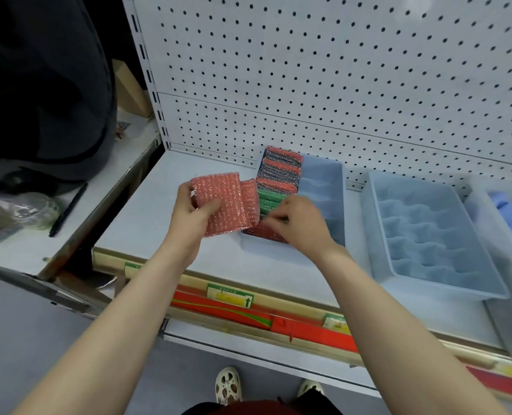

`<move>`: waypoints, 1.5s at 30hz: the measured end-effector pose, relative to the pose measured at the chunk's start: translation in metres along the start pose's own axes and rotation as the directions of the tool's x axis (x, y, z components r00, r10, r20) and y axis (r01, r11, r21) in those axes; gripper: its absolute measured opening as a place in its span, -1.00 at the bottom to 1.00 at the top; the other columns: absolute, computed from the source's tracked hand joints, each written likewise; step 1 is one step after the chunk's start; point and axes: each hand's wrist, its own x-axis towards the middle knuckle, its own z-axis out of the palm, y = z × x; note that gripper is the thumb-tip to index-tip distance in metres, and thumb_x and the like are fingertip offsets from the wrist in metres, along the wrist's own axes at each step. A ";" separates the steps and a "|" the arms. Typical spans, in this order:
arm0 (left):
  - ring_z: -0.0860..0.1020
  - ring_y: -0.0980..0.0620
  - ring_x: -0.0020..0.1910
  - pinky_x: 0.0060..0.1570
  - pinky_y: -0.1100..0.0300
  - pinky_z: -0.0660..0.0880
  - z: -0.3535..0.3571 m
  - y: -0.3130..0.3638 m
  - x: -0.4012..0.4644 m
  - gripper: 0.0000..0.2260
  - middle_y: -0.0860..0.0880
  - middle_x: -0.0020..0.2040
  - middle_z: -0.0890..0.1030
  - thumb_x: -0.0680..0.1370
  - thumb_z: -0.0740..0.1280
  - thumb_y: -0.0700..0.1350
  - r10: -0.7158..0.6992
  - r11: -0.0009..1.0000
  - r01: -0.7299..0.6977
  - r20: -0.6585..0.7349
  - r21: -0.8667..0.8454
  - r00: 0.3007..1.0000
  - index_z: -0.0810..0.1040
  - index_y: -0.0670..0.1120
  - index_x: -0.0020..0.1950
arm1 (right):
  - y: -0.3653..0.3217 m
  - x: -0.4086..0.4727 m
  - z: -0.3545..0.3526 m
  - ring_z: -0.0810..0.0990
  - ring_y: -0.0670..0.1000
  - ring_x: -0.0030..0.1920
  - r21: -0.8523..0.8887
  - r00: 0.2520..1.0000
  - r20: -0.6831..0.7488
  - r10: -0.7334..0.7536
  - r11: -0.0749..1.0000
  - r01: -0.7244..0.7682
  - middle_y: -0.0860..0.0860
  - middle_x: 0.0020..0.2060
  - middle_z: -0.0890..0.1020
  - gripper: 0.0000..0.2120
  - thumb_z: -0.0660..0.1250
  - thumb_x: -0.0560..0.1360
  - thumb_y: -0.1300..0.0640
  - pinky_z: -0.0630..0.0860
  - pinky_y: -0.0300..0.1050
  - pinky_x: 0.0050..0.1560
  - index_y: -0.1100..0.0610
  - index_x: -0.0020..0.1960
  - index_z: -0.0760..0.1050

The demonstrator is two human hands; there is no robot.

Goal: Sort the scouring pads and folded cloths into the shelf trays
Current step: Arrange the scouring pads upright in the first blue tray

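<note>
Scouring pads: flat rectangular pieces of glittery knitted mesh, in red, green and dark blue-grey; most stand on edge in a packed row (278, 172) filling the left column of a translucent blue tray (335, 187) on the white shelf (147, 223), red and dark ones to the rear, green ones (271, 200) nearer the front; the tray's right column shows only bare scalloped dividers.

Left hand (189, 211): raised just left of the tray, fingers curled, thumb across the front, gripping a small stack of red pads (222, 202) held upright; a second red pad's edge shows at the stack's right side, close against the tray's left wall.

Right hand (299, 223): over the tray's front end, fingertips bunched and drawn together at the green and red pads there; it appears to pinch one, though motion blur leaves the exact contact uncertain.

A second, wider divided tray (380, 232) sits to the right on the same shelf, apart from the first; pegboard (338, 70) rises behind.
</note>
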 end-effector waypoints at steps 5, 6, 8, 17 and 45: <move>0.63 0.07 -0.11 -0.24 0.20 0.57 0.010 0.004 -0.004 -0.76 -0.03 0.00 0.62 0.60 0.31 -0.22 0.027 0.999 -0.023 0.149 -0.027 0.988 0.41 -0.04 0.24 | -0.019 0.014 -0.024 0.59 -0.16 -0.02 0.558 0.985 0.104 0.134 0.813 -0.170 -0.28 -0.10 0.64 -0.81 0.37 0.55 -0.04 0.53 -0.12 0.04 -0.14 0.16 0.57; 0.62 0.06 -0.09 -0.24 0.21 0.57 0.013 0.005 -0.003 -0.79 -0.03 0.00 0.61 0.61 0.30 -0.20 0.038 0.999 -0.035 0.135 -0.021 0.990 0.42 -0.03 0.22 | -0.019 0.014 -0.026 0.57 -0.15 -0.04 0.549 0.986 0.114 0.120 0.820 -0.163 -0.28 -0.09 0.63 -0.75 0.42 0.53 0.05 0.54 -0.07 0.10 -0.10 0.19 0.58; 0.60 0.01 -0.01 -0.11 0.14 0.58 0.013 0.006 0.001 -0.84 -0.02 0.02 0.60 0.62 0.28 -0.20 0.070 0.997 -0.070 0.043 -0.014 0.997 0.42 -0.03 0.18 | -0.015 0.012 -0.031 0.52 -0.21 -0.13 0.513 0.985 0.089 0.149 0.841 -0.173 -0.20 0.01 0.63 -0.70 0.47 0.48 0.14 0.56 0.00 0.16 -0.11 0.16 0.59; 0.55 -0.03 0.06 0.13 -0.13 0.51 -0.006 -0.004 0.013 -0.88 -0.03 0.07 0.56 0.62 0.29 -0.15 0.098 0.995 -0.099 -0.118 -0.001 0.988 0.40 -0.03 0.13 | 0.008 -0.013 -0.039 0.53 -0.10 -0.25 -0.017 0.997 0.008 0.071 0.997 -0.071 -0.14 -0.23 0.61 -0.75 0.46 0.43 0.15 0.42 -0.17 -0.18 -0.10 0.05 0.60; 0.58 -0.08 0.14 0.13 -0.11 0.56 0.004 -0.011 0.015 -0.86 -0.09 0.17 0.58 0.61 0.32 -0.12 0.049 0.999 -0.049 -0.065 0.004 0.997 0.44 0.08 0.11 | -0.008 0.006 -0.018 0.61 -0.14 -0.24 0.097 0.993 0.076 0.089 0.991 -0.096 -0.14 -0.24 0.70 -0.87 0.41 0.52 0.00 0.57 -0.13 -0.11 0.01 -0.11 0.70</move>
